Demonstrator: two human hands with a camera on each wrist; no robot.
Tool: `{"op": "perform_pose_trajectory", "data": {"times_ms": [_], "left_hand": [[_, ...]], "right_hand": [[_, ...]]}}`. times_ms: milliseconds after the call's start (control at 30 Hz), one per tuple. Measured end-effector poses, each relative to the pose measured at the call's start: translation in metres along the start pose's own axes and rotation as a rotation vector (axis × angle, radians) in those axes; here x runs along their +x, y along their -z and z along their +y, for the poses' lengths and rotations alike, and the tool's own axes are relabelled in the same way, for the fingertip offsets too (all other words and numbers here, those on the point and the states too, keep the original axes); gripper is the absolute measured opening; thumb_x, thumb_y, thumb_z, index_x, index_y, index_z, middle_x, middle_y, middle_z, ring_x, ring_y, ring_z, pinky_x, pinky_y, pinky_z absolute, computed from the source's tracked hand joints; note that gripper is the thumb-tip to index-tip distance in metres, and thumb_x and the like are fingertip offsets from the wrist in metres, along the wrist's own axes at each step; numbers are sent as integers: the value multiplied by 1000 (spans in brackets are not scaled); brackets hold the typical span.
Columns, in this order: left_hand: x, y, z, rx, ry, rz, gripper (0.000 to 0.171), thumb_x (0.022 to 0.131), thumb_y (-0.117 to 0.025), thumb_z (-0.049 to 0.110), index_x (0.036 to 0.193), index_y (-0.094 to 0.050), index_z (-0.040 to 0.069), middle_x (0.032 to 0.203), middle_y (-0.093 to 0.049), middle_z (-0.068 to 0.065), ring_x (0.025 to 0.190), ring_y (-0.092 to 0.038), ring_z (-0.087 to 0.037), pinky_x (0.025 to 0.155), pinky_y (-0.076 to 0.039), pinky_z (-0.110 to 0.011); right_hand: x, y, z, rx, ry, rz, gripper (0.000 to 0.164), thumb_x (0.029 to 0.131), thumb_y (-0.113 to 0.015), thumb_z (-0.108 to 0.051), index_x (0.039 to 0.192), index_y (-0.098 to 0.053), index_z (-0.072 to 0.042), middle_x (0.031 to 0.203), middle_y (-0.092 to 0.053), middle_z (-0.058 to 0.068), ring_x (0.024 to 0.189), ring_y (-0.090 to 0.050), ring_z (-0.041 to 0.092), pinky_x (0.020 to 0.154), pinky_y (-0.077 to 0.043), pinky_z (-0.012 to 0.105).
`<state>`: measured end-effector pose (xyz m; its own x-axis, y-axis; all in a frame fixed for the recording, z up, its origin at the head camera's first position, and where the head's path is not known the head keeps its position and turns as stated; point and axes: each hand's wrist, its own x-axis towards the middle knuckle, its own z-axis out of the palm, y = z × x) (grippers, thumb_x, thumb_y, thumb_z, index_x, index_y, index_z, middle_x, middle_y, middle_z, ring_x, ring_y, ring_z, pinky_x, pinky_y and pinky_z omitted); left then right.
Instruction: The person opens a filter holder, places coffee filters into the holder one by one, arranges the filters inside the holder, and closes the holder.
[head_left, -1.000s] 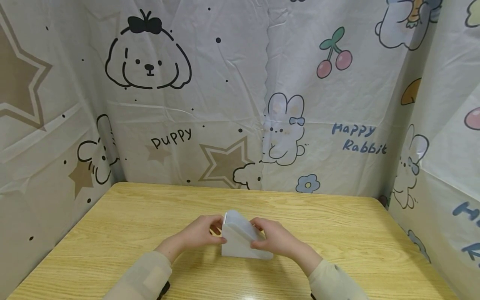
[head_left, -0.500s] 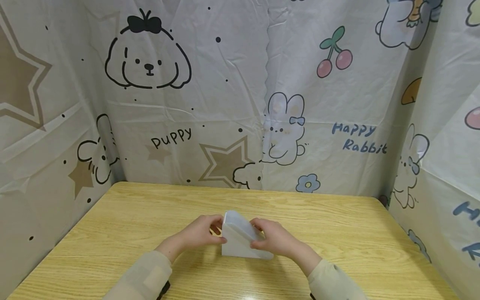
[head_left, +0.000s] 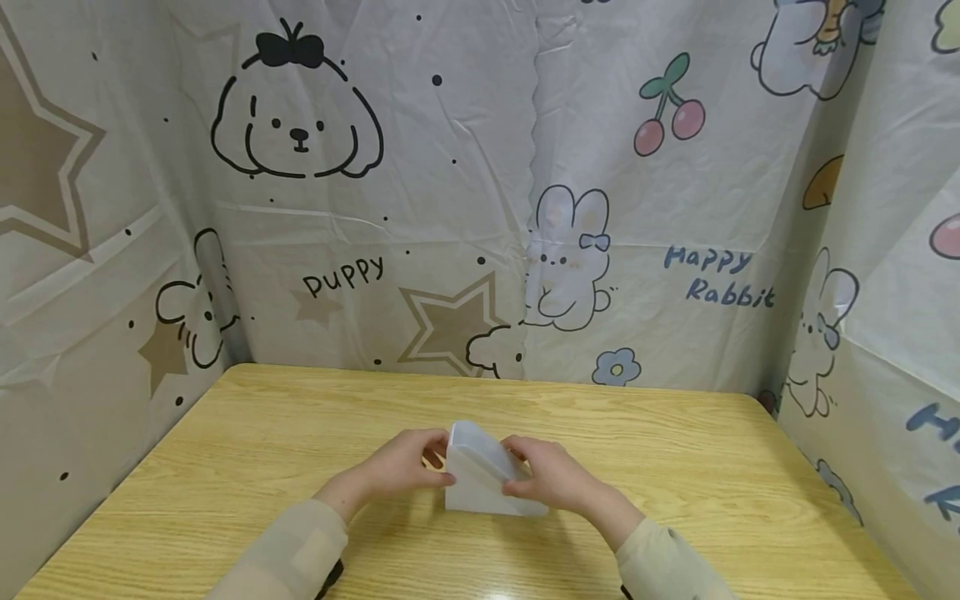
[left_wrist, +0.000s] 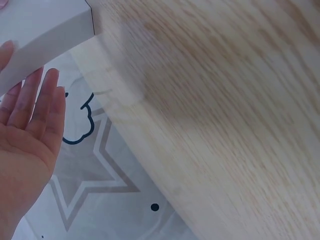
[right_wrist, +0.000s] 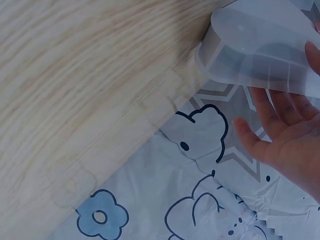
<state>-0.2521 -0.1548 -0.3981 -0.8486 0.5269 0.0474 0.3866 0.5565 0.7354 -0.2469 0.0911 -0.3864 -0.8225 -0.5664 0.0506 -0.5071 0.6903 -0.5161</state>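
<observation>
A white, wedge-shaped box (head_left: pixel 474 485) stands on the wooden table, tall at its left end and sloping down to the right. Its sloping side has a translucent plastic cover (right_wrist: pixel 240 47), seen in the right wrist view. My left hand (head_left: pixel 401 461) holds the tall end, thumb at the near face and fingers behind. On the slope, my right hand (head_left: pixel 553 475) grips the box with its thumb in front and fingers over the far side. In the left wrist view, the white end of the box (left_wrist: pixel 55 35) lies between thumb and fingers.
The wooden table (head_left: pixel 315 417) reaches back to a printed cloth (head_left: pixel 450 208) that hangs behind and along both sides. Long light-coloured sleeves (head_left: pixel 288 550) cover both forearms, with small dark bits of gear showing at their undersides.
</observation>
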Motion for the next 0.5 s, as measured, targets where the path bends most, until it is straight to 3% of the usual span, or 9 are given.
{"op": "perform_pose_trajectory", "data": {"times_ms": [200, 500], "left_hand": [[4, -2, 0, 12, 18, 8, 24, 83, -71, 19, 103, -60, 12, 101, -64, -1, 94, -61, -19, 83, -51, -36], [11, -9, 6, 102, 34, 65, 27, 84, -69, 22, 108, -61, 12, 104, -65, -1, 93, -61, -20, 81, -50, -37]], "right_hand": [[1, 2, 2, -28, -2, 19, 41, 79, -74, -16, 116, -59, -6, 111, -66, 8, 101, -62, 24, 86, -51, 41], [1, 4, 6, -57, -20, 63, 41, 81, -73, -16, 118, -59, -5, 114, -65, 9, 104, -62, 26, 88, -50, 43]]}}
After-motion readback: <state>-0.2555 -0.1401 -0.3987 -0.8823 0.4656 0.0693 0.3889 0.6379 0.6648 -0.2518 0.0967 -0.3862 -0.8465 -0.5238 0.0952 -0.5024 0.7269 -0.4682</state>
